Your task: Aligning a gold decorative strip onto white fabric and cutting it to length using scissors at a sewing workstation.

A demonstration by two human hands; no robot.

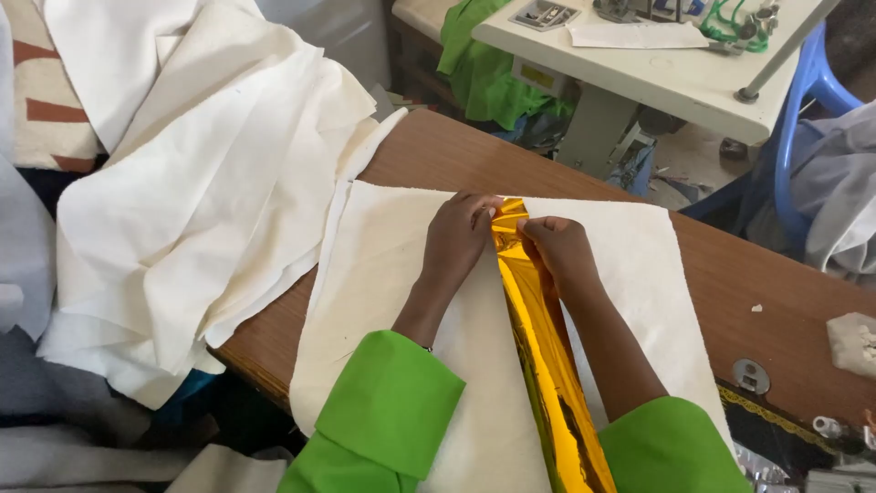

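Pinching the far end of a shiny gold foil strip, the left hand lies palm down on a cream cloth panel, its fingertips closed on the crumpled top of the strip. The right hand sits just across the strip, knuckles up, its fingers curled shut on the same crumpled end from the other side. Both hands meet at that end, almost touching each other.

From there the gold foil strip runs back toward the person down the middle of the cream cloth panel, between the two forearms, and leaves the picture at the bottom edge. Bright green sleeves cover both arms above the wrists.

The cream cloth panel lies flat on a brown wooden counter, which shows bare beyond its far edge and to the right. On the left, a heap of loose cream fabric hangs over the counter's edge, just beside the panel. Near the right end of the counter lie a small round metal piece and a length of dark patterned trim.

Farther back stands a pale sewing table with green cloth draped below it, and a blue chair beside it.
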